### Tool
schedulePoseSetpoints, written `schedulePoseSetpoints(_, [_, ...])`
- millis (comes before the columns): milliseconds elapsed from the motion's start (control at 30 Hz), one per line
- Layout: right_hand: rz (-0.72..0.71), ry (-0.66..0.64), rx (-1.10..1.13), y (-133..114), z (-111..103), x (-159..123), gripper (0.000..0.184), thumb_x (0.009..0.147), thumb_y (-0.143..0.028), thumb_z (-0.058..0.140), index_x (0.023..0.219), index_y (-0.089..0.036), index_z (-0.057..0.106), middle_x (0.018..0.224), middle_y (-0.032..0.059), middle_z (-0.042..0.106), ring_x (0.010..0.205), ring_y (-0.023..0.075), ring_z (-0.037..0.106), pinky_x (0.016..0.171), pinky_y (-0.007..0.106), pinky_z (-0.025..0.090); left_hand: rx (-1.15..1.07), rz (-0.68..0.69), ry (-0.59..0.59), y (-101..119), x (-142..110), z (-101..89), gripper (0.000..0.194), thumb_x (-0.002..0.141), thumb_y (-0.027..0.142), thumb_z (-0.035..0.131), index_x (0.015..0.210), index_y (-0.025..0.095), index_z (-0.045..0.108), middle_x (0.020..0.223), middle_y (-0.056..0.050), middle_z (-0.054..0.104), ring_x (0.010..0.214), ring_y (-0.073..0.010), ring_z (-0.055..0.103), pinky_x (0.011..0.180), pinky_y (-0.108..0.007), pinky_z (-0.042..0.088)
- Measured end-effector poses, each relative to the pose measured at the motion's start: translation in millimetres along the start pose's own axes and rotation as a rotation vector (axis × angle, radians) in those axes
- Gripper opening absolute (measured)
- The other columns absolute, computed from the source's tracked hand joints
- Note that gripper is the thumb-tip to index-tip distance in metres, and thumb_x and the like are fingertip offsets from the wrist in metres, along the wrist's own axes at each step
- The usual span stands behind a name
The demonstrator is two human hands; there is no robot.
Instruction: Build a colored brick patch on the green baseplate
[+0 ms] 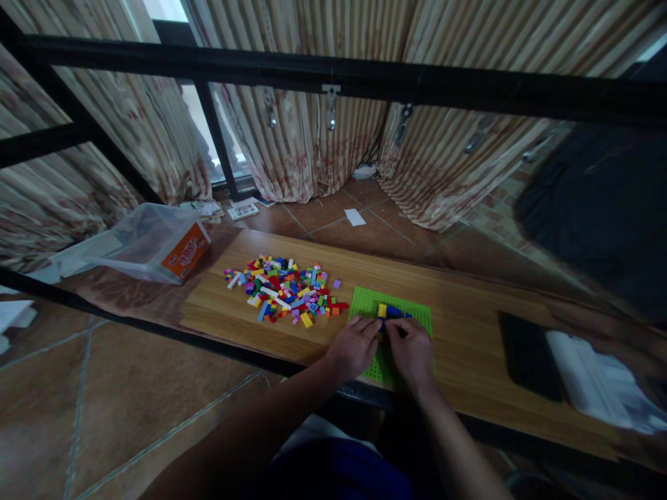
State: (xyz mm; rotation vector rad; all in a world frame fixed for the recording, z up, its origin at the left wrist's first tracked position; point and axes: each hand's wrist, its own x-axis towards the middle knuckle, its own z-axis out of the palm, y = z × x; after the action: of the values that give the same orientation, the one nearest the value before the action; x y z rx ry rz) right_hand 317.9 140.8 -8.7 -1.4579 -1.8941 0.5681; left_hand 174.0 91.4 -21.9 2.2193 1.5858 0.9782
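Note:
A green baseplate (367,301) lies on the wooden table (469,312) in front of me. A short row of blue and yellow bricks (390,312) stands on its far half. My left hand (355,345) and my right hand (413,349) rest side by side on the plate, fingers curled and pinched together at the near end of that row. What the fingertips press is too small to name. A pile of small coloured bricks (285,289) lies to the left of the plate.
A clear plastic box (151,243) with an orange label lies tipped at the table's left end. A black flat object (529,355) and white papers (599,385) sit to the right. A black metal frame (333,73) crosses above; curtains hang behind.

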Motion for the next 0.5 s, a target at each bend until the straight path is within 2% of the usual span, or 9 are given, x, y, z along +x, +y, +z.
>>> schedulePoseSetpoints(200, [0.092, 0.154, 0.101, 6, -18, -7, 0.041, 0.087, -0.050, 0.049, 0.085, -0.015, 0.070, 0.086, 0.0113, 0.070, 0.078, 0.0222, 0.063, 0.075, 0.035, 0.047, -0.168, -0.157, 0.169, -3, -7, -0.1, 0.042, 0.092, 0.017, 0.047, 0.134, 0.015, 0.044, 0.119, -0.012, 0.064, 0.111, -0.0233, 0.059, 0.099, -0.043, 0.050])
schedulePoseSetpoints(300, [0.117, 0.177, 0.080, 11, -25, -11, 0.041, 0.088, -0.049, 0.049, 0.088, -0.014, 0.070, 0.089, 0.0129, 0.070, 0.081, 0.0235, 0.064, 0.077, 0.037, 0.048, -0.205, -0.180, 0.190, -4, -8, 0.6, 0.043, 0.091, 0.014, 0.046, 0.134, 0.017, 0.043, 0.115, -0.011, 0.066, 0.111, -0.0226, 0.061, 0.096, -0.042, 0.052])
schedulePoseSetpoints(433, [0.027, 0.176, -0.008, 10, -24, -11, 0.041, 0.090, -0.046, 0.045, 0.095, -0.013, 0.069, 0.098, 0.0151, 0.070, 0.090, 0.0251, 0.063, 0.085, 0.040, 0.048, -0.218, -0.165, 0.198, -5, -6, 1.9, 0.043, 0.091, 0.012, 0.043, 0.134, 0.017, 0.043, 0.113, -0.010, 0.067, 0.110, -0.0219, 0.061, 0.097, -0.041, 0.052])
schedulePoseSetpoints(500, [-0.062, 0.148, -0.116, 3, -17, -10, 0.044, 0.092, -0.045, 0.041, 0.107, -0.014, 0.067, 0.108, 0.0161, 0.068, 0.102, 0.0269, 0.061, 0.093, 0.044, 0.045, -0.231, -0.173, 0.224, -5, -5, 2.8, 0.039, 0.093, 0.014, 0.040, 0.132, 0.016, 0.044, 0.111, -0.010, 0.068, 0.108, -0.0213, 0.062, 0.096, -0.041, 0.052])
